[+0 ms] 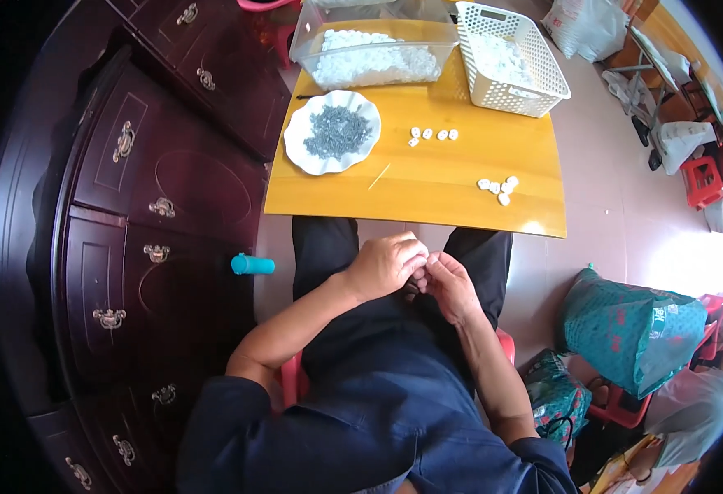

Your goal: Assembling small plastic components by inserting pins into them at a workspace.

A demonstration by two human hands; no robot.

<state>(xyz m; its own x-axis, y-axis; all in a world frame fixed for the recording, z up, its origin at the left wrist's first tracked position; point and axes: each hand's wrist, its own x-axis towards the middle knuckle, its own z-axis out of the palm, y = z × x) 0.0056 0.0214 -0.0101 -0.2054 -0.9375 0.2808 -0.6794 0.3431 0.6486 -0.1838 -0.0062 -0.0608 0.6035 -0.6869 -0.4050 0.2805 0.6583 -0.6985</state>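
Above my lap, just short of the table's front edge, my left hand (388, 265) and my right hand (450, 286) meet with their fingertips pinched together. Whatever lies between the fingers is too small or hidden to make out. On the wooden table (452, 193) a white scalloped plate (296, 148) bears a heap of small dark grey pieces (338, 132). Right of it sits a loose row of small white pieces with dark holes (442, 134). Another small cluster of white pieces (495, 187) lies near the right front corner. A thin yellowish stick (380, 176) rests between plate and edge.
A clear plastic bin (308, 58) of white pieces and a white perforated basket (543, 103) stand at the table's back. Dark wooden drawers (102, 222) line the left. A teal bottle (253, 264) is on the floor. Teal bags (625, 325) and another person (691, 403) are at right.
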